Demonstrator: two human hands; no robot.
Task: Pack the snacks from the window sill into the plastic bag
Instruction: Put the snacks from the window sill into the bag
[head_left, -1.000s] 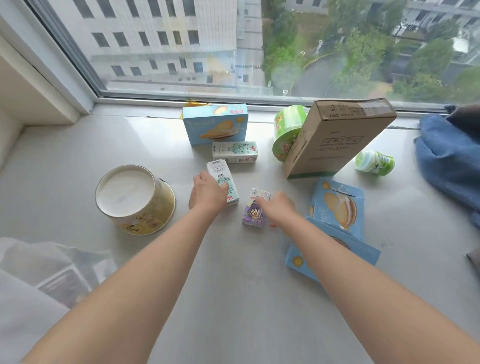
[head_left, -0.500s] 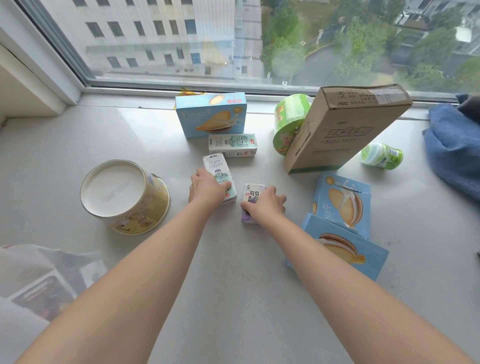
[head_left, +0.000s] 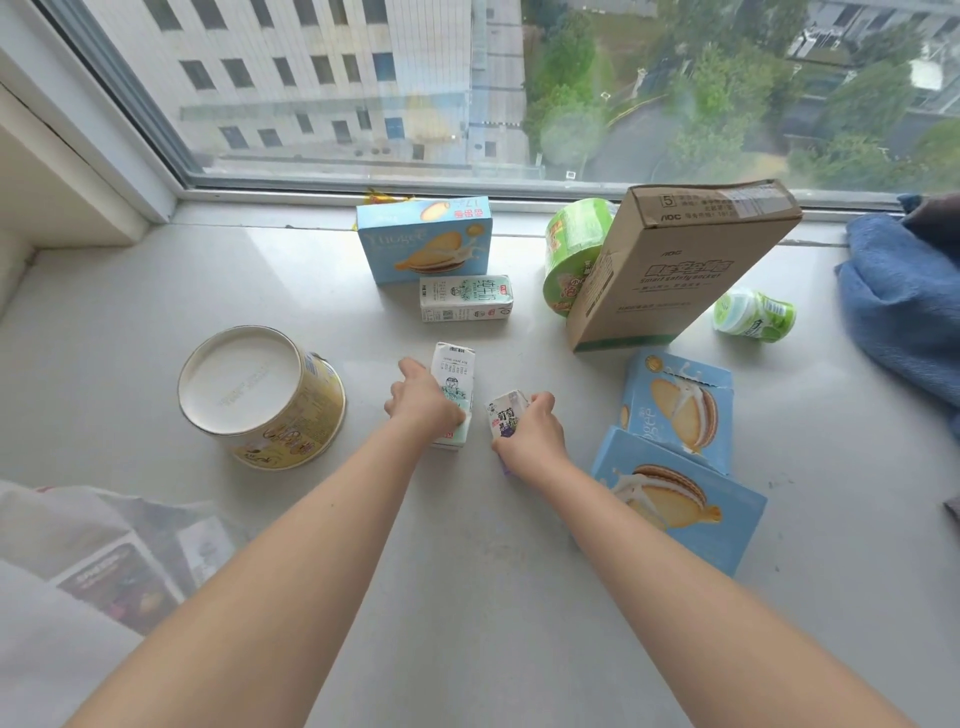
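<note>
On the window sill (head_left: 156, 291), the left hand (head_left: 423, 402) curls its fingers round a green-and-white milk carton (head_left: 457, 379); the right hand (head_left: 530, 434) grips a purple carton (head_left: 505, 415). The plastic bag (head_left: 93, 561) lies lower left, printed packets showing through it.

On the window sill (head_left: 156, 291) you had a mint-green milk carton (head_left: 456, 382) and a purple-printed carton (head_left: 505, 413) side by side, a third carton (head_left: 465, 298) flat before an upright blue biscuit box (head_left: 423, 241), two blue boxes (head_left: 678, 400) overlapping, a yellow tub (head_left: 262, 397) inverted. The plastic bag (head_left: 78, 545) lay crumpled nearest you, leftward.
</note>
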